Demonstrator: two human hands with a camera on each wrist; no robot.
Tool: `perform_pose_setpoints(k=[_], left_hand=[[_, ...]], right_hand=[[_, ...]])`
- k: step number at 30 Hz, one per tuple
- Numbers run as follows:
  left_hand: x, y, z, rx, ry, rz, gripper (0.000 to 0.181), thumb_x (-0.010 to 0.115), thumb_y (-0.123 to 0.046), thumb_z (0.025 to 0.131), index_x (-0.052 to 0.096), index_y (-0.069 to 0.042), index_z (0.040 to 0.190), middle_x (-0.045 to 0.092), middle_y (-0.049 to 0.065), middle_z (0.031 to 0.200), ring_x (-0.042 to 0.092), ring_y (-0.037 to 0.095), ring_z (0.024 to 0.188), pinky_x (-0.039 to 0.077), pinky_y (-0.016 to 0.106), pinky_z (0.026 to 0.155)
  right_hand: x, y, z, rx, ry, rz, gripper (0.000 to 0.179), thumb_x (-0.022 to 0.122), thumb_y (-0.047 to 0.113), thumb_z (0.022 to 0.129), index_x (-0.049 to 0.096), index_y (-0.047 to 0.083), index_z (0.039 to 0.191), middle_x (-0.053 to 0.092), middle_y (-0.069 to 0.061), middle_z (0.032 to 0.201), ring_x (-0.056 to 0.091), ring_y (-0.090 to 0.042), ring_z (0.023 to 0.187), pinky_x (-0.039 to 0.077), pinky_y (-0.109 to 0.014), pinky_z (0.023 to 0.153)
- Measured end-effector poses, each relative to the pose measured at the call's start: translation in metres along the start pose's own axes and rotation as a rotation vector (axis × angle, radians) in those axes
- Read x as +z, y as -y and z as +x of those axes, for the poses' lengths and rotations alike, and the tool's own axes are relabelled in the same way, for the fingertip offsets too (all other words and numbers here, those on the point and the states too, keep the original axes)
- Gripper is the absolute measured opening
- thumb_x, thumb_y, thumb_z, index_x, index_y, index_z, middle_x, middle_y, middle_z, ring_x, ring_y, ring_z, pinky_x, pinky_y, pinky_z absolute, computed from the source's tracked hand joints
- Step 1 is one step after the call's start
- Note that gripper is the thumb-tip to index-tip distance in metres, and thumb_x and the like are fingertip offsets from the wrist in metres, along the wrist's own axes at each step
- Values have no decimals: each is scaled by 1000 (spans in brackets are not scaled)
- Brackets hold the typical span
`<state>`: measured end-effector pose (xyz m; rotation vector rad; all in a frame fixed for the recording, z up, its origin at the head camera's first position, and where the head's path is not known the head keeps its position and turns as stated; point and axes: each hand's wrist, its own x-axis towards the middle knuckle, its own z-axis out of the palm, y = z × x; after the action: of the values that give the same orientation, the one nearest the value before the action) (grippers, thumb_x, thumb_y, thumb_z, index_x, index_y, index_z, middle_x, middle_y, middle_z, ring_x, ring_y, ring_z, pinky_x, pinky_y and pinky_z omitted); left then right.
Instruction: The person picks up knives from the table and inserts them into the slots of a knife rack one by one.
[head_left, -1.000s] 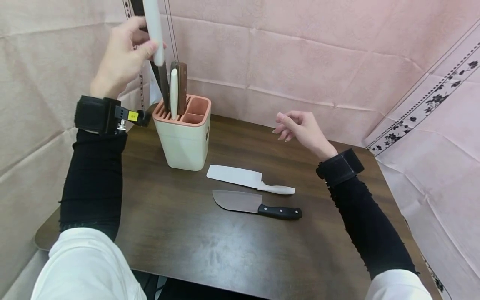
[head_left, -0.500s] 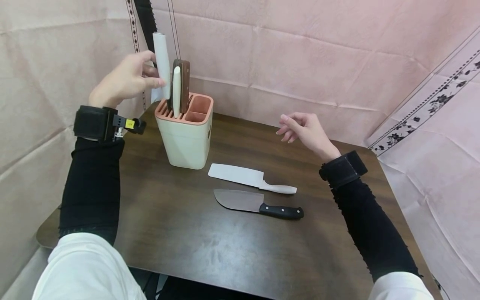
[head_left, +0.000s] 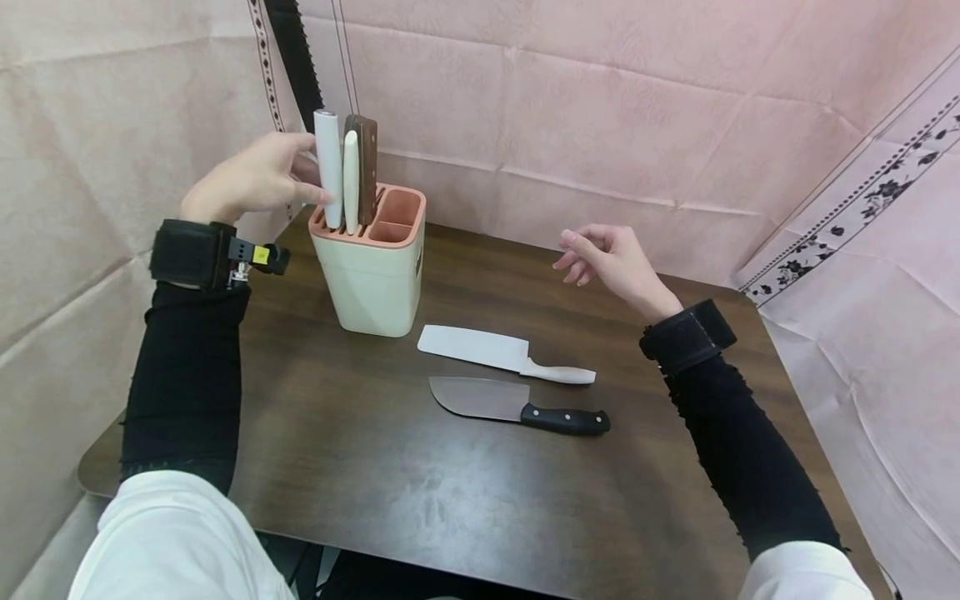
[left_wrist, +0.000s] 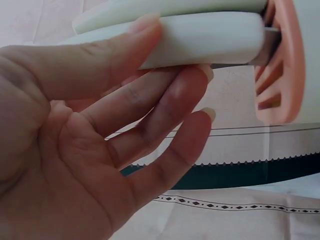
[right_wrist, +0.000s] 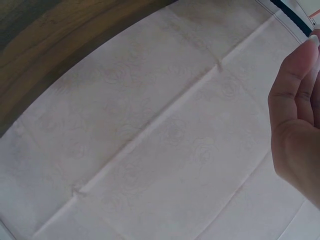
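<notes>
My left hand (head_left: 258,177) pinches the white handle of a kitchen knife (head_left: 327,167) between thumb and fingers. The knife stands upright in a slot of the pale green knife holder (head_left: 363,287). Seen by the left wrist camera, a short strip of blade (left_wrist: 271,44) shows between handle and slotted top. Beside it in the holder are a cream-handled knife (head_left: 351,183) and a brown wooden-handled one (head_left: 366,171). My right hand (head_left: 611,267) hangs above the table's back right part with fingers loosely curled, holding nothing.
A white cleaver (head_left: 476,347) and a black-handled knife (head_left: 480,398) lie on the brown table (head_left: 337,467), in front of the holder and to its right. Pink cloth (head_left: 600,108) walls the back and sides. The holder's right side has open compartments (head_left: 393,218).
My left hand has come down with the white-handled knife, whose blade has sunk into the holder's slot. The right hand has stayed nearly still.
</notes>
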<state>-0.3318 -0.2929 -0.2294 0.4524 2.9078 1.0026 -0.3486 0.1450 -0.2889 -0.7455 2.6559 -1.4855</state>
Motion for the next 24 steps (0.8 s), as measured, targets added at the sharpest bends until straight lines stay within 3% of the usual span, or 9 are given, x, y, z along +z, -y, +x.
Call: perform_pose_setpoints(k=[5,10,13,15,19,24], left_hand=[[3,2,4,0,-2,47,53,63,-15,93,39,0,138,56,30,129,57,42,116,49,31,71],[1,8,4,-15,-37,84,45,66,-20,91,46,3,125,57,33,125,56,42,113,48,46,86],[0,10,2,-40,-29,90,46,66,-24,91,46,4,122,54,35,127,52,44,117,38,60,97],[-1,11,2,-56,-13,110,47,65,-27,92,47,4,122,54,35,127,52,46,117,37,63,97],[-1,11,-1,-68,33,210,47,62,-29,93,49,7,120,55,36,122,53,47,111,41,61,90],[-1,5,-3,-63,118,363,38,60,-27,94,55,5,115,62,27,110,57,37,100,45,46,77]], right_hand=[[-5,-13,-5,33,3,-5,27,58,25,97,66,0,106,74,-7,82,69,-21,66,57,-32,63],[-5,-31,-6,74,71,-80,27,59,22,97,66,-1,108,74,-2,82,68,-14,66,57,-34,64],[-5,-45,-9,114,153,-173,25,60,20,96,67,0,108,73,-7,87,68,-16,70,58,-34,67],[-4,-56,-12,140,214,-241,23,61,19,95,68,2,108,73,-11,91,68,-21,76,57,-34,68],[0,-80,-21,156,334,-383,23,66,20,91,69,3,107,72,-12,95,67,-26,83,54,-30,69],[7,-107,-37,227,426,-520,28,77,19,81,70,5,104,70,-10,98,62,-23,91,49,-34,78]])
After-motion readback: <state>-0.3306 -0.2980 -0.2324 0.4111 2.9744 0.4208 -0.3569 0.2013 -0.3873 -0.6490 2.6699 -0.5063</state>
